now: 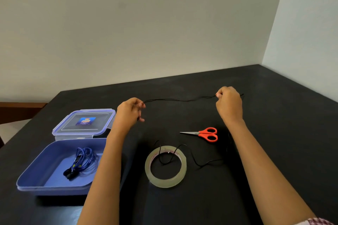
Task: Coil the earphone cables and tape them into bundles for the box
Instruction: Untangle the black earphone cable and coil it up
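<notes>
Tape roll (165, 181): reference point. Lies flat on the black table (274, 133), nearest the camera.
Box (54, 186): left of the tape roll, open. Holds one blue earphone bundle (82, 162), already coiled.
Slack: loose loops of the black earphone cable (182, 100) cross the tape roll's far rim, dip into its hole, then trail off to its right.
Scissors (204, 134): just beyond the tape roll, slightly right, blades closed.
Lid (84, 121): beyond and left of the tape roll, behind the box, lying flat.
Left hand (129, 110): beyond and left of the tape roll, raised off the table, back of hand to camera. Fingers are curled, with thumb and forefinger pinching one end of the span.
Right hand (228, 105): beyond and right of the tape roll, at about the same height, fingertips clamped on the other end. A short tail pokes out past it.
Span: several black strands run side by side between the hands and sag slightly.
Step (judged): laying the cable into equal long loops. No tape on it yet.
Technique: lift the slack clear of the tape roll before drawing more, or it may drag the roll. Hold even tension and match loop lengths. Do not release either pinch while bringing the ends together.
</notes>
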